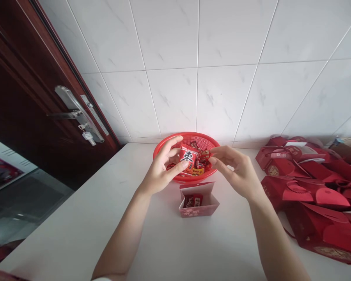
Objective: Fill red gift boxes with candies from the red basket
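My left hand (163, 168) grips a red packet of dates (188, 158), printed with a large dark character, between thumb and fingers. It is held over a red plastic basket (160, 145) with a mesh wall, in which several small wrapped sweets lie. On the basket's right side, my right hand (235, 169) has its thumb and forefinger closed at the edge of a red wrapped sweet (205, 156). Nearer to me stands an open red gift box (199, 212), its flap up at the back. Small red packets (194, 200) lie inside the box.
Several red gift boxes (305, 191) crowd the right side of the white table (119, 226). A tiled wall (172, 97) rises behind the basket. At left is a dark wooden door (32, 78) with a metal handle (66, 115) and hanging keys (88, 136).
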A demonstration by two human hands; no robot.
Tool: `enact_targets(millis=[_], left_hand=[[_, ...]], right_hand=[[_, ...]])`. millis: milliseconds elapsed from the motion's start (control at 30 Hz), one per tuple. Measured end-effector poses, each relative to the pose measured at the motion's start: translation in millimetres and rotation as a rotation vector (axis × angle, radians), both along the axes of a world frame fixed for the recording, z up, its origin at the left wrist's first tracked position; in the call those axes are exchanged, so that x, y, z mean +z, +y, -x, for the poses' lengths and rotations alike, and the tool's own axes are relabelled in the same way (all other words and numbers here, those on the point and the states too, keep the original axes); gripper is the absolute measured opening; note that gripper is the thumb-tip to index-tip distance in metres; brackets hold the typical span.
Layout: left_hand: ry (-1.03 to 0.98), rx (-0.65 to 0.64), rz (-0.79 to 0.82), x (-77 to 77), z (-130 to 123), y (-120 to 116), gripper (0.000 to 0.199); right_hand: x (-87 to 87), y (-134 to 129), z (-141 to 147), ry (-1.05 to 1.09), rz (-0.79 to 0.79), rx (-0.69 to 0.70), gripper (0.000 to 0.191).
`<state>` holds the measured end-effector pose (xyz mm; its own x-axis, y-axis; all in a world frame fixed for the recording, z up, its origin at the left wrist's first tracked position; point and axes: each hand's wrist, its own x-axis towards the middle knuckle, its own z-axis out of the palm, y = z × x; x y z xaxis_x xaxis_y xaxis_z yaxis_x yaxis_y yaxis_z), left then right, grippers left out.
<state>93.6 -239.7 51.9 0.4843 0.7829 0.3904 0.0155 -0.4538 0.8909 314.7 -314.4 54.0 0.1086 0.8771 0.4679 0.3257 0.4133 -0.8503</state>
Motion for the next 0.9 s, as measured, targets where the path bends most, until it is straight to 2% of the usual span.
enact_targets(millis=[133, 300, 533, 900], left_hand=[[0.033, -0.106, 0.074, 0.1, -4, -5, 0.058], [0.06, -0.157, 0.071, 1.0, -7, -7, 0.05], [-0.001, -0.096, 0.027, -1.3, -7, -3, 0.05], [-0.056, -0.082, 0.02, -1.0, -19, -9, 0.028]], right_hand=[[1.1, 0, 7, 0.066, 0.023, 0.079, 0.028], [0.4, 2, 15, 0.089, 0.051, 0.124, 0.027], [0.0, 2, 13, 0.303, 0.053, 0.144, 0.027], [0.7, 2, 16, 0.368, 0.082, 0.149, 0.03]])
